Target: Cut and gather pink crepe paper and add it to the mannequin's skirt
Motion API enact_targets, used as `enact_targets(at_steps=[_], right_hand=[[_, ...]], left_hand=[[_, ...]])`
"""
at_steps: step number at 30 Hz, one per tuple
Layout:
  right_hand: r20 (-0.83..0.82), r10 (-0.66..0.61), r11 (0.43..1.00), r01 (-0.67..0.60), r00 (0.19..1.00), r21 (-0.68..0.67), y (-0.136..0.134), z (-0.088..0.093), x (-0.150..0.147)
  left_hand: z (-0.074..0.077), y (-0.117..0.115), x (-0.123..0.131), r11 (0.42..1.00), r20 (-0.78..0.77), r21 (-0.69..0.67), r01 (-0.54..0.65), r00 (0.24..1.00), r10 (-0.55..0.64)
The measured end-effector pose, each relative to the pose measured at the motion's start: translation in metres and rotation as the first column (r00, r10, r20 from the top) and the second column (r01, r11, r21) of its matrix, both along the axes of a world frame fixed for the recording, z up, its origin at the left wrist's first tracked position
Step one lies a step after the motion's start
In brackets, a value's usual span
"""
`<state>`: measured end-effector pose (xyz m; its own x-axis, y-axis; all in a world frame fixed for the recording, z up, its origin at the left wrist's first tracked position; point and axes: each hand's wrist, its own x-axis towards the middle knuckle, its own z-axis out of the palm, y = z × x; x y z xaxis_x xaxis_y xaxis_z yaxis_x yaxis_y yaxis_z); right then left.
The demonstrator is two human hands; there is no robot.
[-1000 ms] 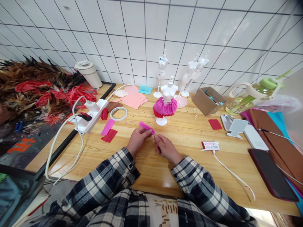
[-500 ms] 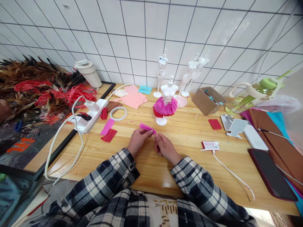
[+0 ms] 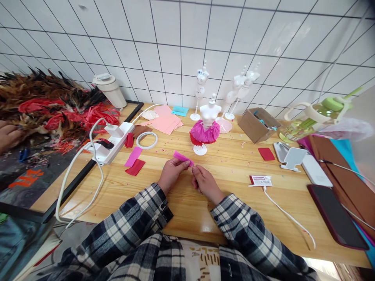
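Observation:
My left hand (image 3: 171,174) pinches a folded strip of bright pink paper (image 3: 182,157) just above the wooden table (image 3: 228,210). My right hand (image 3: 205,183) is close beside it, fingertips pinched at the strip's right end; whether it holds something thin there I cannot tell. Straight ahead stands a small white mannequin (image 3: 208,113) wearing a pink fringed skirt (image 3: 204,133) on a round base. Two more bare white mannequins (image 3: 200,88) (image 3: 239,90) stand behind it by the tiled wall.
Pink and red paper pieces (image 3: 133,160), a tape roll (image 3: 147,140) and a white power strip (image 3: 113,143) lie left. Feathers (image 3: 43,101) pile at far left, where another person's hand (image 3: 8,134) shows. A cardboard box (image 3: 254,124), phone stand (image 3: 291,158), dark phone (image 3: 336,216) and cable (image 3: 285,212) lie right.
My hands have barely shifted; the pink strip has tilted slightly flatter. Another person's hand has come into view at the far left edge by the feathers.

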<state>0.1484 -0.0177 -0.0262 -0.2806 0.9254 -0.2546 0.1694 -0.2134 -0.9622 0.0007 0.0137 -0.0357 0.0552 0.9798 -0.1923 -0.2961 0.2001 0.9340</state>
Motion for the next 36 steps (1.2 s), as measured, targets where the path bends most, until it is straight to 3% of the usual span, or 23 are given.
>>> enact_targets(at_steps=[18,36], right_hand=[[0.019,0.002,0.997,-0.004,1.000,0.079,0.0010,-0.0038,0.0008],[-0.003,0.038,0.999,-0.038,0.999,-0.003,0.0021,-0.0026,0.0049]], left_hand=[[-0.0005,0.0001,-0.0009,1.000,0.026,-0.014,0.021,0.999,-0.021],[0.0076,-0.0007,-0.0012,0.999,0.102,-0.007,0.053,0.993,-0.052]])
